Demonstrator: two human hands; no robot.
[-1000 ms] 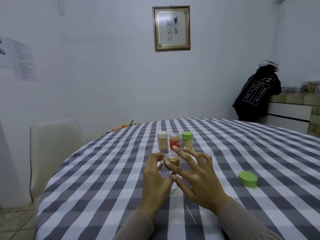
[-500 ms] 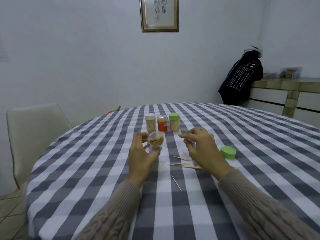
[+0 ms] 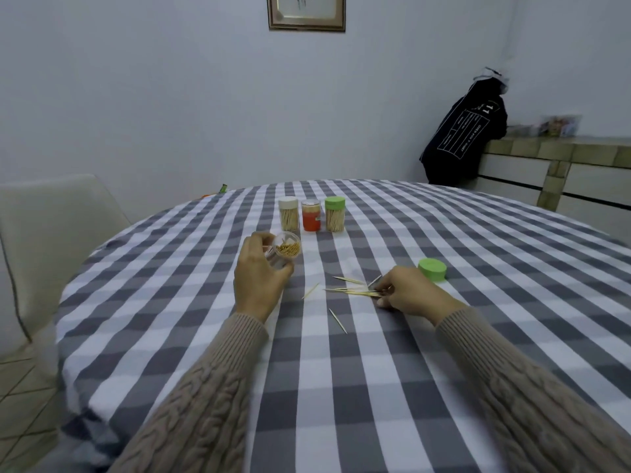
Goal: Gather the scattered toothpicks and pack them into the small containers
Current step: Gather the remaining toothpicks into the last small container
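The left hand point(image 3: 259, 278) has its fingers curled round a small clear jar point(image 3: 285, 250), lidless and tipped so its mouth faces the person, with a packed bundle of toothpicks showing inside; tilted like that, I'd judge a careless turn of the wrist could spill them back onto the cloth. The right hand point(image 3: 409, 295) rests on the table point(image 3: 478, 233) a little toward the near edge from the middle, its fingers pinching one end of a loose cluster of toothpicks point(image 3: 351, 291); these are thin, smooth, pointed slivers of pale wood, so some could slip from the pinch or roll away on the soft checked tablecloth point(image 3: 191, 274), and a bundle that fans out crooked would likely jam at the jar's narrow mouth. Two strays lie apart from the cluster, one toothpick point(image 3: 310, 290) between the hands and another toothpick point(image 3: 338, 320) nearer the person; both are easy to overlook against the grey and white squares. A round green lid point(image 3: 432, 269) sits just beyond the right hand, where a sweeping wrist might knock it. Farther toward the far edge stand three capped jars in a row: a white-topped jar point(image 3: 288, 214), a red jar point(image 3: 311, 215) and a green-topped jar point(image 3: 334, 214), all small plastic cylinders.
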